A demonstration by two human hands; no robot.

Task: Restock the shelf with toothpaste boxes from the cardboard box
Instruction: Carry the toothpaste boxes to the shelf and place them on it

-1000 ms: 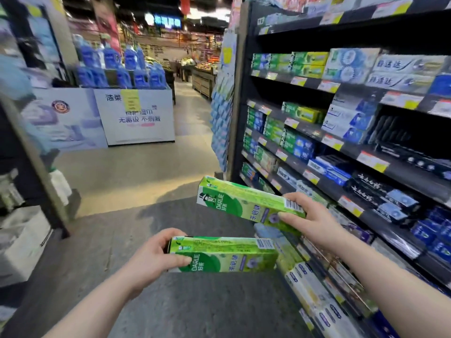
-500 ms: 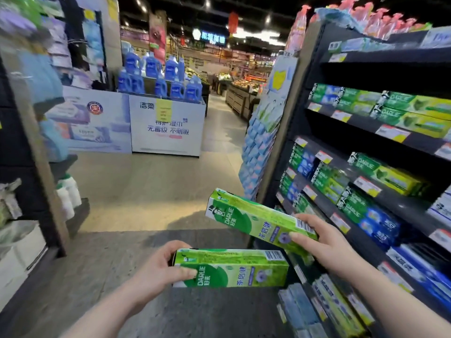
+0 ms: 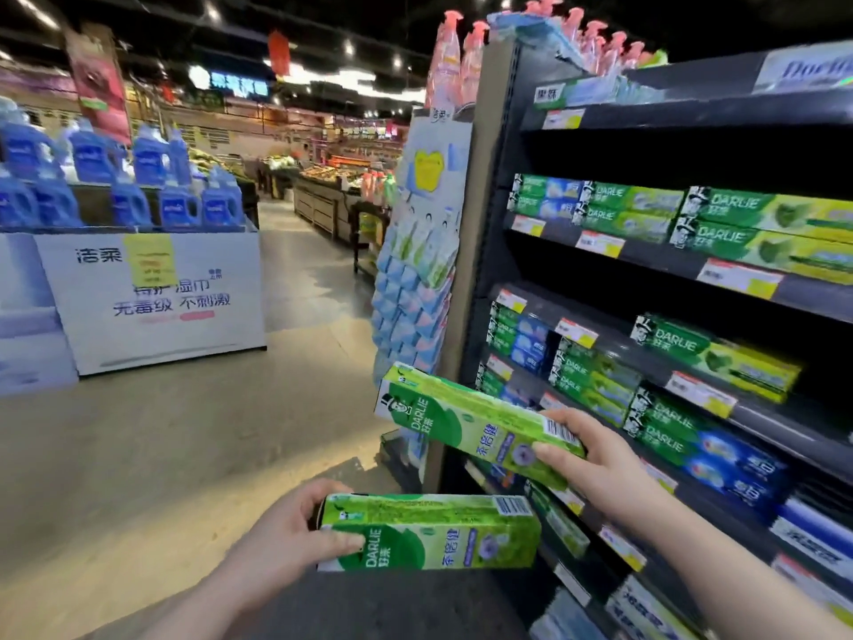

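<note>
Supermarket aisle, pale floor running off toward a produce section, and on my right the dark metal shelving unit (image 3: 554, 233) that this stock is meant for. My view has the left hand (image 3: 286, 542) gripping a lower green cardboard toothpaste box (image 3: 438, 533) by its near end, thumb across the printed face and fingers curled behind. The box sits level and low, apart from the shelves. The right hand (image 3: 595, 464) pinches an upper green cardboard toothpaste box (image 3: 471, 422) at its barcode end only, and it tilts up to the left, in front of the unit's end post.

That upper box worries me. Held by one end, its long free part could twist out of the pinch if it clips a shelf lip or the hanging strip of blue and green packets (image 3: 415, 270) (right behind its far corner). I also judge a wrong slot likely, since several tiers carry near-identical green packaging and the print is too blurred to match. A careless push could knock a front row askew.

Containers: the second tier holds a row of green-and-yellow boxes (image 3: 761, 224) stacked two high. A green-and-yellow box (image 3: 720, 358) lies a tier below with dark space beside it, and green-and-blue boxes (image 3: 701, 445) lie lower. The supply cardboard box is out of view. Pink spray bottles (image 3: 454, 57) top the unit.
</note>
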